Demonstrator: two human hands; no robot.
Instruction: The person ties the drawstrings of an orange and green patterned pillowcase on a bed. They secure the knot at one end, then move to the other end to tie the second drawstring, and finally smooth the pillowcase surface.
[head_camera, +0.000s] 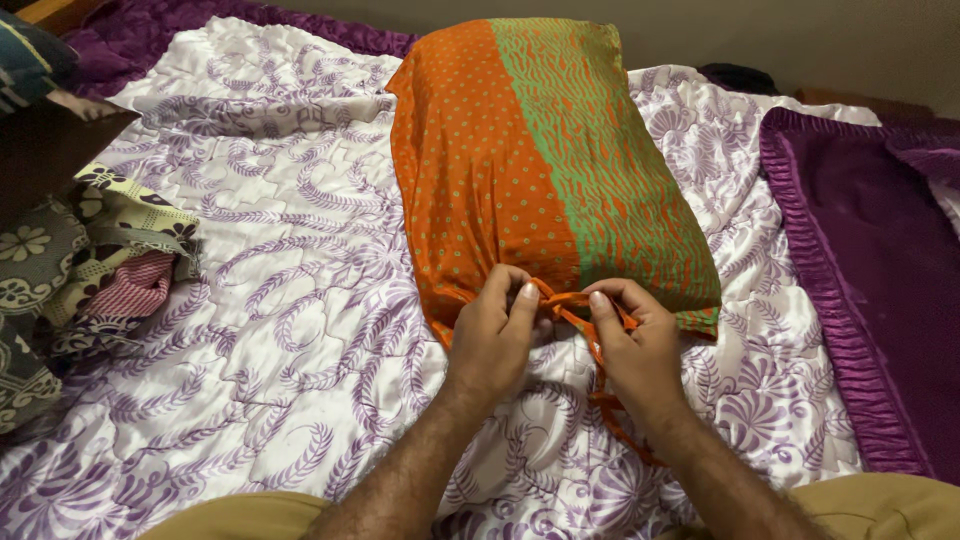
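Pinching the orange ties (568, 303) at the near end of the pillow (540, 160), both hands work side by side, close together. The left hand (495, 340) has thumb and fingers closed on the strip at its left part; the right hand (635, 345) is closed on the strip just to the right, and a loose tail of it hangs down past the right wrist. The pillow, in an orange and green cover, stretches straight away from the grip, its far end near the wall. Under it lies a white quilt (280, 300) with purple leaf patterns, which spreads wide to the left of the hands and gives bare room there. Farther left, at the quilt's edge, sits a heap of folded cloths (90, 270). To the right, beyond a narrower band of quilt, a purple blanket (880, 300) runs with its ruffled border alongside.
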